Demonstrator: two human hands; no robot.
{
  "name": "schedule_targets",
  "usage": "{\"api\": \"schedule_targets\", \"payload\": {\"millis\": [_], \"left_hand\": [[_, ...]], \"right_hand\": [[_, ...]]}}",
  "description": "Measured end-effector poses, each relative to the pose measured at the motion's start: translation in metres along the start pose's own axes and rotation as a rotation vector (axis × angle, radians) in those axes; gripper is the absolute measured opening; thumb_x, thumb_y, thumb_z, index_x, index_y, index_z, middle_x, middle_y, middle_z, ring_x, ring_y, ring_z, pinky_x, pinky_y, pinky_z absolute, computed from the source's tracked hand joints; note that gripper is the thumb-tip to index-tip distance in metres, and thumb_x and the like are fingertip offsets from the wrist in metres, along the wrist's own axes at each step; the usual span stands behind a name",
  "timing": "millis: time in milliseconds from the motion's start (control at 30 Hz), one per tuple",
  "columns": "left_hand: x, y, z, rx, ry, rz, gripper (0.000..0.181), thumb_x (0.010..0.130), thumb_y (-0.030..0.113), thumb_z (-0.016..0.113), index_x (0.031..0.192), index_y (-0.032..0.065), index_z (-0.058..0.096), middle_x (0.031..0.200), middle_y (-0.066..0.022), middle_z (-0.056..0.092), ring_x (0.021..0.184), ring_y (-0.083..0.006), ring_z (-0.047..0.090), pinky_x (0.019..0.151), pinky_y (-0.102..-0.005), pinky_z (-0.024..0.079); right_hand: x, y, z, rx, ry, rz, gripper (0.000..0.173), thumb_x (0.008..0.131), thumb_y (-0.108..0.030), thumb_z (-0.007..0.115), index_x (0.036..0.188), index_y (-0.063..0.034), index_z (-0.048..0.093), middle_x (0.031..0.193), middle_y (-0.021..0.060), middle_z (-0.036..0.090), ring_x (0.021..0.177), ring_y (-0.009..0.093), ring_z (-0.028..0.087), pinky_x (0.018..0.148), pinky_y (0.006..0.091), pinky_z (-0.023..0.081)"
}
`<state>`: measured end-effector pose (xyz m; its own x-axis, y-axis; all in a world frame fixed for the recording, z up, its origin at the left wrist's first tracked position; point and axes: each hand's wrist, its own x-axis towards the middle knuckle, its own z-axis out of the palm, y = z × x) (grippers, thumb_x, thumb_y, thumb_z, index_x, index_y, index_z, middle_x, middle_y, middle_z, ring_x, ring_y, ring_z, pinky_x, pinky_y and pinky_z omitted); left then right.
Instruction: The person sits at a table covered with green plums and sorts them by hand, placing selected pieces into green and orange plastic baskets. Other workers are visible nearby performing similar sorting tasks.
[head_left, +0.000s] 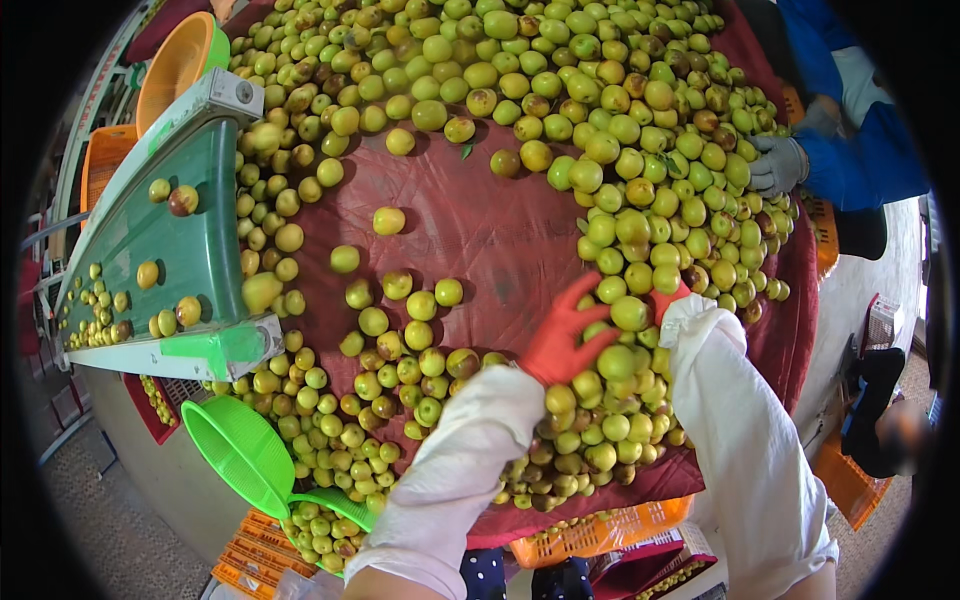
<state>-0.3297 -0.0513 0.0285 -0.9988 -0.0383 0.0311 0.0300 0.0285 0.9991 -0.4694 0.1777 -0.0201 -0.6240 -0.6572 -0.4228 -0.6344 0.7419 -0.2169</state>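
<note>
My left hand (566, 334), in a red glove, rests with fingers spread against the near-right heap of green, brown-blotched jujubes (616, 363). Its fingertips touch fruit, but none is enclosed. Just right of it is my right hand (666, 298), also red-gloved and partly buried among the jujubes. Fruit and the white sleeve hide most of its fingers, so its grip cannot be made out. Beneath the fruit lies a dark red quilted cover (480, 247), bare in the middle and ringed by jujubes.
At left, a green conveyor belt (202, 247) carries several jujubes between white rails. A green basket (244, 442) stands near left, an orange basin (169, 71) far left. An orange crate (615, 529) sits below the front edge. A co-worker's grey-gloved hand (776, 165) touches fruit at right.
</note>
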Motion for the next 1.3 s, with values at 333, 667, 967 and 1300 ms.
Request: {"api": "schedule_targets", "payload": {"millis": [333,667,967,1300], "left_hand": [[-0.090,0.051,0.053,0.120,0.052,-0.062,0.051,0.087,0.008,0.069,0.136,0.0014,0.055,0.143,-0.0229,0.046,0.138,-0.0419,0.041,0.114,-0.0469,0.034],[-0.176,-0.002,-0.198,0.557,1.101,-0.466,0.049,0.101,0.020,0.057,0.143,-0.0029,0.046,0.148,-0.0233,0.043,0.139,-0.0343,0.040,0.115,-0.0417,0.031],[-0.009,-0.022,-0.217,0.506,1.143,-0.150,0.055,0.107,0.031,0.043,0.153,0.0013,0.034,0.161,-0.0144,0.031,0.145,-0.0257,0.033,0.120,-0.0374,0.025],[0.214,-0.034,-0.162,0.292,1.002,0.062,0.049,0.101,0.030,0.056,0.142,0.0042,0.052,0.157,-0.0217,0.027,0.141,-0.0354,0.036,0.112,-0.0420,0.036]], "right_hand": [[0.019,-0.040,-0.043,0.531,0.081,0.105,0.045,0.078,-0.028,0.079,0.111,-0.0010,0.066,0.103,0.0206,0.070,0.100,0.038,0.066,0.086,0.0443,0.052],[0.019,-0.046,-0.049,0.482,0.029,0.215,0.057,0.072,-0.032,0.085,0.111,0.0029,0.063,0.105,0.0270,0.068,0.102,0.042,0.065,0.086,0.0449,0.052],[0.016,-0.064,-0.054,0.646,-0.026,0.242,0.077,0.070,-0.026,0.085,0.133,-0.0004,0.051,0.124,0.0257,0.062,0.119,0.043,0.057,0.101,0.0461,0.046],[0.000,-0.064,-0.032,0.440,-0.036,0.424,0.047,0.080,-0.023,0.074,0.120,-0.0027,0.059,0.113,0.0252,0.065,0.104,0.043,0.063,0.088,0.0486,0.051]]}}
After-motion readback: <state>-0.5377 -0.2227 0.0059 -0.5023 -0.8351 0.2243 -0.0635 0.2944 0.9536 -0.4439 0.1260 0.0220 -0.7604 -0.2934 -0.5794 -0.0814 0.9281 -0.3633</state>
